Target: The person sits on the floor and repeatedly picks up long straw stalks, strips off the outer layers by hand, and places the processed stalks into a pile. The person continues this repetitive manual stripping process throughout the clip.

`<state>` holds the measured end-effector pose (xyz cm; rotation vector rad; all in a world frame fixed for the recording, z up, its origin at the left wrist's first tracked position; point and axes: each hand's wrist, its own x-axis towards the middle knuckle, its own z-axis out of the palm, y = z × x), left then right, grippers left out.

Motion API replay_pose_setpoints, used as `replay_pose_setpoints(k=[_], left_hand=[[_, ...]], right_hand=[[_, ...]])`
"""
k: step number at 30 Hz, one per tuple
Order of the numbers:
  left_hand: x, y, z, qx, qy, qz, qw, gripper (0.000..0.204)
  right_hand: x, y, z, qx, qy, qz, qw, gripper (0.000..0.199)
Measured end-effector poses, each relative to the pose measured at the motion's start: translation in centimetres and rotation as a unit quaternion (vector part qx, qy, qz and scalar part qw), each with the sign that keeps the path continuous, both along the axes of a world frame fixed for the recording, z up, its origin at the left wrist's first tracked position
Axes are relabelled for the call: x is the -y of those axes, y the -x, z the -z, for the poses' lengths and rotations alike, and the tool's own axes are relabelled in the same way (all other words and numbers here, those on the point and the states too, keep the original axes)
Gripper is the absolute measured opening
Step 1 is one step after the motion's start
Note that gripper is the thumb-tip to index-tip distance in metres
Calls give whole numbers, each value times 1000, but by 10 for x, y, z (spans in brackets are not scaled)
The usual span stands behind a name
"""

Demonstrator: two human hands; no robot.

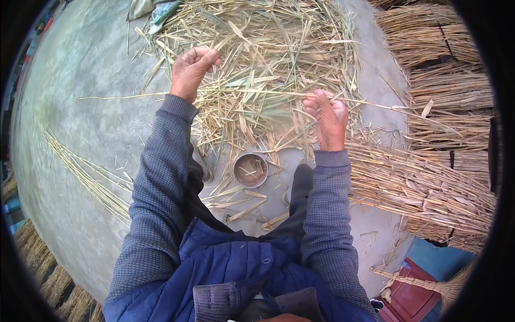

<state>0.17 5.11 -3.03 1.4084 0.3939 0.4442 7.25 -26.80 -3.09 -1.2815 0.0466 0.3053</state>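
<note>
A long thin reed stalk runs across in front of me, from the far left past my left wrist to the right. My right hand pinches it between thumb and fingers, right of its middle. Up and to the left, my left hand is closed, with a pale strip of dry leaf at its fingertips. That hand is above the stalk, and the stalk passes near the wrist. Beneath both hands spreads a heap of stripped dry leaves.
A small round metal bowl with bits of straw stands between my feet. Several peeled stalks lie on the grey floor at left. Loose reeds lie at right, beside tied reed bundles. A dark red object is at lower right.
</note>
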Motion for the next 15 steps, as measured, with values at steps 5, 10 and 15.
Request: replay_pose_setpoints(k=[5, 10, 15], left_hand=[[46, -5, 15, 46, -459, 89, 883, 34], [88, -16, 20, -5, -430, 211, 878, 31], [76, -15, 4, -70, -55, 224, 971, 17]], right_hand=[[-14, 8, 2, -6, -2, -19, 1000, 35], [-28, 13, 4, -7, -9, -34, 999, 37], [-26, 13, 4, 20, 7, -41, 999, 35]])
